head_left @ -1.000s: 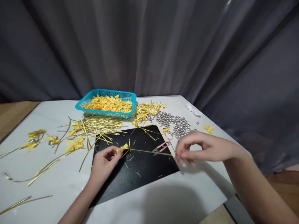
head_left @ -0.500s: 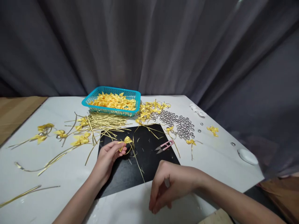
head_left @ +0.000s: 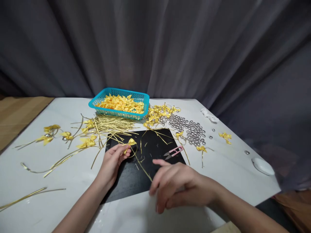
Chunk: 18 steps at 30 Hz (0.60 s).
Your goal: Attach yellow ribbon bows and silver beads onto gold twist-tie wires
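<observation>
My left hand (head_left: 112,161) pinches a small yellow ribbon bow (head_left: 131,142) over the black mat (head_left: 155,168). A gold twist wire (head_left: 141,163) runs from the bow down to my right hand (head_left: 175,186), whose fingers are curled and pinch the wire's lower end near the mat's front edge. Pink thread snips (head_left: 173,151) lie on the mat just beyond my right hand.
A teal basket (head_left: 121,114) of yellow bows stands at the back. A bundle of gold wires (head_left: 109,126) lies in front of it, finished bows (head_left: 86,141) to the left, silver bells (head_left: 189,129) to the right. A white oval object (head_left: 262,165) sits near the right edge.
My right hand swept from the mat's right side down to its front edge, then rose slightly toward the wire. The wire now trails toward me. The left hand kept the bow.
</observation>
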{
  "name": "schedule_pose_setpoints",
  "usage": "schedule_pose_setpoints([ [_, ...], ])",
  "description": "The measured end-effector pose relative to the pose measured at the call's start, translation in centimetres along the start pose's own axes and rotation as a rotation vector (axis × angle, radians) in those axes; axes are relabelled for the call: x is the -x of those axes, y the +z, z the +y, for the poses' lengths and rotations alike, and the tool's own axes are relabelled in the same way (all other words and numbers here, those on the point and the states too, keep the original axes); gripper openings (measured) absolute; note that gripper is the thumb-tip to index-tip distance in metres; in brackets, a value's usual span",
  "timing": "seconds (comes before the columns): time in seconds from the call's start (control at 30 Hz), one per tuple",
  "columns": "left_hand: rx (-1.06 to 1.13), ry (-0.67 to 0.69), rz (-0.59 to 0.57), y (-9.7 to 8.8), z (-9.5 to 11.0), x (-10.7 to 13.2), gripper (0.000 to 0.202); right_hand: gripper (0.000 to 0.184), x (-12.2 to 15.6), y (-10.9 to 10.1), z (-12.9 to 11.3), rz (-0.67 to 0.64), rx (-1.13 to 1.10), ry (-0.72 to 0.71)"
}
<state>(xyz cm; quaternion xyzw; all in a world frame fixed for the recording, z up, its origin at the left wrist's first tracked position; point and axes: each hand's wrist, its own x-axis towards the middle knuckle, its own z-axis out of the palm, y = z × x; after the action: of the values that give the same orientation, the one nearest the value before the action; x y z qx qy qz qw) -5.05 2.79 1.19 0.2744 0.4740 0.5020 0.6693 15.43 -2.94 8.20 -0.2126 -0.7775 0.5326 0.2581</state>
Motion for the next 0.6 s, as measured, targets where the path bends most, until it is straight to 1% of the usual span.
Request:
schedule_pose_setpoints([
  [0.07,0.003,-0.002,-0.005,0.0,0.0,0.0,0.018,0.032,0.1,0.1,-0.3,-0.034,-0.208,0.129],
  [0.13,0.008,-0.008,-0.012,0.2,0.1,0.1,0.018,0.033,0.1,0.6,0.3,-0.068,-0.362,0.301],
  [0.23,0.015,-0.018,-0.023,0.4,0.4,0.3,0.018,0.027,0.0,1.3,2.2,-0.074,-0.491,0.525],
  [0.3,0.017,-0.025,-0.029,0.6,0.5,0.5,0.019,0.028,0.1,1.6,3.5,-0.028,-0.523,0.63],
  [0.37,0.016,-0.028,-0.036,0.7,0.6,0.7,0.019,0.029,0.2,1.7,4.4,0.053,-0.585,0.678],
  [0.47,0.007,-0.027,-0.045,0.7,0.6,0.7,0.02,0.032,0.4,1.4,5.0,0.149,-0.658,0.708],
  [0.53,-0.004,-0.02,-0.047,0.6,0.6,0.6,0.02,0.036,0.5,0.7,5.3,0.231,-0.603,0.714],
  [0.6,-0.022,-0.007,-0.051,0.4,0.7,0.5,0.019,0.038,0.5,-0.7,5.6,0.338,-0.5,0.697],
])
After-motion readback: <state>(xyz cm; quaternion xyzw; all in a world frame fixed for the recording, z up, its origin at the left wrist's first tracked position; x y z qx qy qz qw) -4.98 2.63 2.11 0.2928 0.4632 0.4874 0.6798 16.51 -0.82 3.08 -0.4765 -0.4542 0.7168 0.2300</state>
